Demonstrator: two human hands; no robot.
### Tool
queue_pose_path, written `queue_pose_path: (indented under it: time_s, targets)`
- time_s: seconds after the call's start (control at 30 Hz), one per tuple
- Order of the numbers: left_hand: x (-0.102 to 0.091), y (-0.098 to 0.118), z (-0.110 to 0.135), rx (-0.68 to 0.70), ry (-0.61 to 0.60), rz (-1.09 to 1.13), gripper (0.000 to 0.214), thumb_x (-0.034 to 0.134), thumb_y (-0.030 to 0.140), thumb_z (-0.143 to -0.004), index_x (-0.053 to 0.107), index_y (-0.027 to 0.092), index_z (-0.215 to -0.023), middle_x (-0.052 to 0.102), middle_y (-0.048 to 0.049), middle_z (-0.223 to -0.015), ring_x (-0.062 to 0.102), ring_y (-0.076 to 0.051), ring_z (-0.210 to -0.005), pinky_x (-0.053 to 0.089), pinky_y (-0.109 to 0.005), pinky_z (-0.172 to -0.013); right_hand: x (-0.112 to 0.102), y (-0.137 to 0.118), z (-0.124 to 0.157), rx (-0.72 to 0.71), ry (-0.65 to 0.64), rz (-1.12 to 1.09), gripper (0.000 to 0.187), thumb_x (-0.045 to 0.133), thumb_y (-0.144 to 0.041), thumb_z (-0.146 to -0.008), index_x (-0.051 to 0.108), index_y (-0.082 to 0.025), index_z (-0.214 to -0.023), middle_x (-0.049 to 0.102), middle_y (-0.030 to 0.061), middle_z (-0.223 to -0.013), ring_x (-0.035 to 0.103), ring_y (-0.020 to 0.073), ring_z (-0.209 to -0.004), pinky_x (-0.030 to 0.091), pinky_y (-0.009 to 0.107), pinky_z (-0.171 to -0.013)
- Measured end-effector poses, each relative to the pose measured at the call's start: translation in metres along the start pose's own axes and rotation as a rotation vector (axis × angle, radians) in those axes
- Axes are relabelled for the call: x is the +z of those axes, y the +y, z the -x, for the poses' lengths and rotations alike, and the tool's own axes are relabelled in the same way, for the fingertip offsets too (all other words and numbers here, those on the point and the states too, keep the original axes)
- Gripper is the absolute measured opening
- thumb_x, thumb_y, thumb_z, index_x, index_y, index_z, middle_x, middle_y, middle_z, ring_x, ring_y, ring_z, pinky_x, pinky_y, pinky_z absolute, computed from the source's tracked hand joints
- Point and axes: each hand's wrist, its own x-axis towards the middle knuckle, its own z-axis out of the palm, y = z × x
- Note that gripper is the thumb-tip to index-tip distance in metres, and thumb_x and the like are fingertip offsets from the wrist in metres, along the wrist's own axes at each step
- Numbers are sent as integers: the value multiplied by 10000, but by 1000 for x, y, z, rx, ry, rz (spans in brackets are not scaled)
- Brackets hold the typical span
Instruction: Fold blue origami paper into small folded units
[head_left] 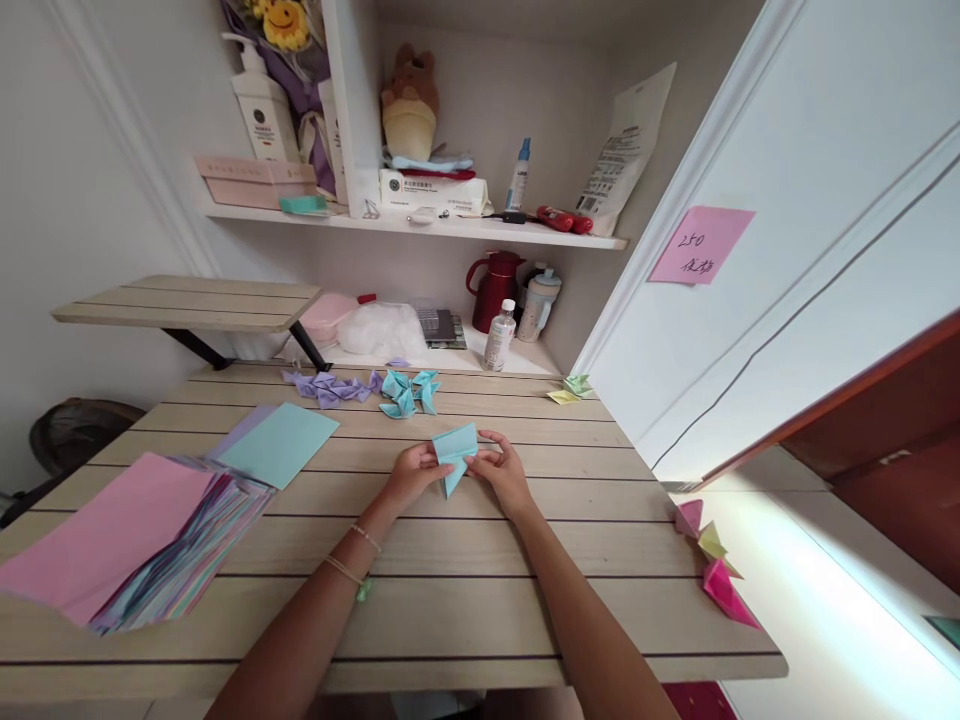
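A light blue sheet of origami paper (456, 443), partly folded with a pointed lower end, is held between both hands above the middle of the table. My left hand (417, 474) pinches its left side, thumb on the front. On the right side, my right hand (501, 470) grips it with thumb and fingers. Beyond the hands lie several folded light blue paper pieces (409, 392), with folded purple pieces (330, 388) to their left. Flat light blue paper (289, 440) rests left of my hands, over a purple sheet.
A thick stack of coloured paper (142, 540) lies at the table's left. Folded pink and yellow pieces (712, 560) line the right edge; green and yellow ones (574, 388) sit at the back right. A small raised stand (187, 300), a bottle (499, 337) and a red jug (495, 290) stand behind.
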Motion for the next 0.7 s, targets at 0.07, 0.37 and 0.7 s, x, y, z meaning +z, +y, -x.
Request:
queue_pose_path:
  time_s: [0.07,0.37,0.7]
  targets:
    - [0,1,0,-7,-6,-18,446,785,285,-515,645,114,-903,712,-96,-839,649,-258,-846,479,-354,-785,0,0,0,-7,14,0,589,804,-272,-495,503,-209,-997,639,-42,-620,609,126,-574,532,297,-644]
    - [-3,-4,-2,-10,4,-61,396,770,284,-540,663,112,-881,710,-108,-857,657,-238,-783,477,-337,-750,1,1,0,-13,72,-4,559,818,-276,-465,518,-192,-929,627,-48,-579,602,131,-537,546,318,-636]
    - [-6,-9,-4,-4,-33,-56,388,755,296,-569,658,108,-894,705,-115,-891,654,-233,-799,480,-343,-768,0,2,-2,-10,107,3,525,820,-264,-451,515,-198,-873,616,-64,-545,581,116,-488,537,294,-601]
